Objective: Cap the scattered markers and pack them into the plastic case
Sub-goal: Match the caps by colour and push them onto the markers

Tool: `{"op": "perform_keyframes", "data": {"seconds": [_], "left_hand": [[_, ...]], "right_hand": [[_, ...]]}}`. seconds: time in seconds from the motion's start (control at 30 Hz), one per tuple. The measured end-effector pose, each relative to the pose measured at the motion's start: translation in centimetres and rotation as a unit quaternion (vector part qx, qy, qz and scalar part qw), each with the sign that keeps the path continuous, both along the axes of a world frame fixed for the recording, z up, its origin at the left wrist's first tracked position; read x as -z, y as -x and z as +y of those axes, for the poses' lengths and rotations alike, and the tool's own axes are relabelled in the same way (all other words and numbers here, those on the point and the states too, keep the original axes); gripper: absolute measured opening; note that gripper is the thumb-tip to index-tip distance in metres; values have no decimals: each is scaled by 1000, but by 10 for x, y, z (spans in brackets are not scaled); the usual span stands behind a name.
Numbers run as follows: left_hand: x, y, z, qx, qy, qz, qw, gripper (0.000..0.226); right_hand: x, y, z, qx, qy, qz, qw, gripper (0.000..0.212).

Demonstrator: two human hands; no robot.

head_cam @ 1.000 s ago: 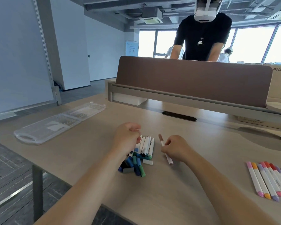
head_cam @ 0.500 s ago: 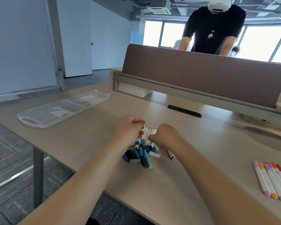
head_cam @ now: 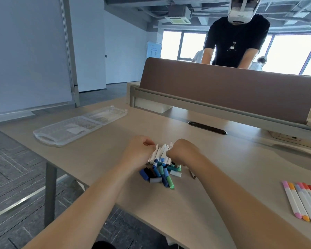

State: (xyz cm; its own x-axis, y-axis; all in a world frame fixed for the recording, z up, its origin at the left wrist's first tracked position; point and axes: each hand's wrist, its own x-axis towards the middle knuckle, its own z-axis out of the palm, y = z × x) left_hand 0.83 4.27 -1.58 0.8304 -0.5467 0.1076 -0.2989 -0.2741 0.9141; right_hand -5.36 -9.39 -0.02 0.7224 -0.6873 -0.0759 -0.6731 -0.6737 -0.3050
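Note:
A heap of blue and green markers (head_cam: 161,159) with white barrels lies at the desk's middle, with loose caps (head_cam: 155,180) at its near edge. My left hand (head_cam: 138,153) curls against the heap's left side, its thumb and finger pinching a white barrel end. From the right, my right hand (head_cam: 183,151) curls round the barrels, its fingers hidden. A brown marker (head_cam: 192,174) lies half hidden by my right forearm. The clear plastic case (head_cam: 75,130) lies open at the far left. A row of capped pink, orange and purple markers (head_cam: 303,200) lies at the right.
A brown divider panel (head_cam: 223,94) runs along the desk's back, with a person (head_cam: 235,42) in a headset behind it. A dark cable slot (head_cam: 206,127) sits before the divider. The desk's left edge drops to the floor.
My right hand let go of the brown marker, which now lies on the desk, and moved left onto the heap. My left hand stayed at the heap. The camera tilted.

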Motion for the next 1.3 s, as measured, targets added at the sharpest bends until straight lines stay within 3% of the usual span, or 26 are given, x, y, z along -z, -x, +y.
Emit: {"op": "perform_keyframes", "data": {"seconds": [0.2,0.33,0.47,0.63,0.87,0.9,0.97,1.1,1.2,1.3], "left_hand": [[-3,11,23,36,-215,-72,973,14],[5,17,25,58,-272,-69,958,24],[8,19,25,53,-292,-98,950,13],[6,22,28,43,-243,-113,963,6],[9,12,32,-26,-87,-11,996,17],[9,10,33,-28,-53,11,998,21],[9,8,32,-26,10,65,997,27],[11,3,29,-5,123,158,980,32],[15,-1,25,-15,130,137,982,20],[18,-4,22,-26,141,137,980,9]], "right_hand": [[-7,28,8,-34,-47,-77,995,32],[-1,40,12,-43,-66,-104,991,34],[3,51,16,-48,-76,-126,988,33],[8,55,17,-50,-105,-168,979,27],[6,58,23,-90,-145,-198,965,6],[6,59,25,-105,-144,-195,965,12],[7,58,25,-133,-117,-186,966,16],[8,57,25,-174,-55,-165,969,3],[8,59,26,-190,-21,-144,971,15],[8,60,25,-195,-24,-132,971,15]]}}
